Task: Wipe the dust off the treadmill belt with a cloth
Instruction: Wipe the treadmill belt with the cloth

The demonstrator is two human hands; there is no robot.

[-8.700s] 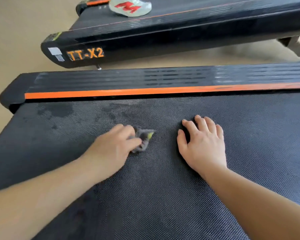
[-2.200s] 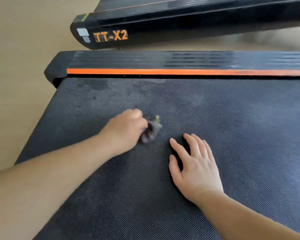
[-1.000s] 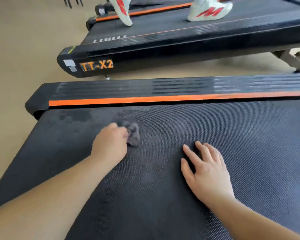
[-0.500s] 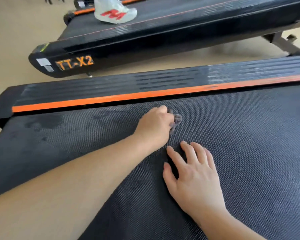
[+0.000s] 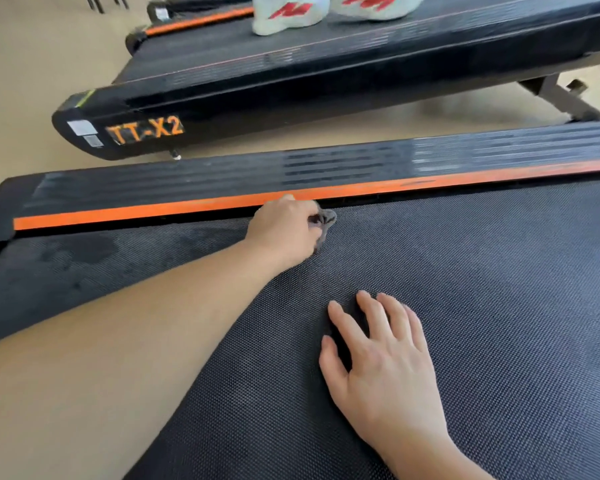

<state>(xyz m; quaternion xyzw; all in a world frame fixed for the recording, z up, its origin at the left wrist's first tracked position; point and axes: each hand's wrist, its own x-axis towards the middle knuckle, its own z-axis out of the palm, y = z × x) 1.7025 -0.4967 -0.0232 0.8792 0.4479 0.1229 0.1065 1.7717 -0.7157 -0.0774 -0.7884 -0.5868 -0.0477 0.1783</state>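
**Cloth** (image 5: pixel 324 223): small, dark grey, bunched into a wad. It lies at the far edge of the treadmill belt (image 5: pixel 465 306), just beside the orange stripe. Only its right end shows past the fingers.

**Left hand** (image 5: pixel 284 233): knuckles up, fingers curled round the cloth and holding it down on the belt. The forearm stretches in from the near left.

**Right hand** (image 5: pixel 385 365): palm down, flat on the belt, fingers straight and slightly fanned, thumb out to the left. It is nearer than the left hand, a little to its right, and apart from the cloth.

**Treadmill belt**: black with a fine woven texture, filling the near and right part of the view. There are darker patches (image 5: pixel 84 251) on its far left part.

**Orange stripe** (image 5: pixel 153 211): runs left to right along the belt's far edge, on the near lip of a black ribbed side rail (image 5: pixel 222 178).

**Second treadmill** (image 5: pixel 291 81): black, beyond the rail, across a strip of floor. An orange label (image 5: pixel 145 130) reading "TT-X2" is on its left end, with white stickers beside it.

**Shoes** (image 5: pixel 288 12): two, pale with red markings, on the second treadmill's deck. They are partly cut off at the top edge.

**Floor** (image 5: pixel 32 64): beige, at far left.
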